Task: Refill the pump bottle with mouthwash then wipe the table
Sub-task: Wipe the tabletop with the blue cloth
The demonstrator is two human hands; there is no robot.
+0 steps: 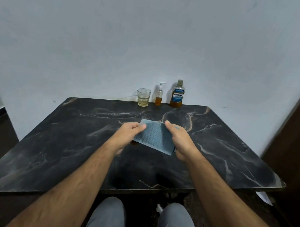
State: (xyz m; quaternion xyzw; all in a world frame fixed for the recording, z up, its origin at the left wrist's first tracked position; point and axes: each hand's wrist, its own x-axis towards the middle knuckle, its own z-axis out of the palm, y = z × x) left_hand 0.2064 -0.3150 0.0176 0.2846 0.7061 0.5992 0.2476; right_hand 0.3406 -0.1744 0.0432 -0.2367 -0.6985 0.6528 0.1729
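Note:
A folded blue cloth (155,137) is held above the middle of the black marble table (49,149). My left hand (129,132) pinches its left edge and my right hand (179,138) grips its right edge. At the table's far edge stands the small clear pump bottle (159,95), upright with its white pump on and amber liquid in its lower part. Right of it stands the mouthwash bottle (178,95), capped, with a blue label and a little amber liquid at the bottom.
A glass tumbler (143,97) with a little pale liquid stands left of the pump bottle. A white wall rises right behind the table. A dark wooden panel (299,129) flanks the right side. My knees sit below the near table edge.

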